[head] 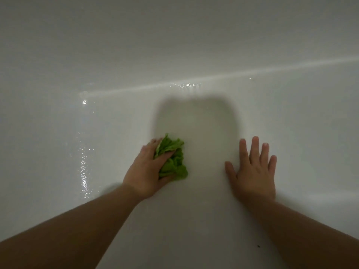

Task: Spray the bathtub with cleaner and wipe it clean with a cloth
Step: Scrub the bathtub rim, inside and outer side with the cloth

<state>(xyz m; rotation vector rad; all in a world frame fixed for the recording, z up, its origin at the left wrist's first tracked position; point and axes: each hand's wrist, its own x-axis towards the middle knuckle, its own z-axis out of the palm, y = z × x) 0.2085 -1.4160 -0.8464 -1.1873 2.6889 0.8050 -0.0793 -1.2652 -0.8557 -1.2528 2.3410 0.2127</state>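
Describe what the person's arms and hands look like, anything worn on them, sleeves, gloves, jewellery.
Both forearms are bare right up to the frame's bottom edge, with no sleeve in view. The left hand and right hand wear no gloves, and no ring, watch or bracelet shows at either wrist. Fingernails look short and unpainted, though the dim, soft picture hides finer detail.

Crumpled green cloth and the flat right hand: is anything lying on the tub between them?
Nothing. In the head view only bare white bathtub surface, in shadow, separates the crumpled green cloth gripped by the left hand from the right hand.
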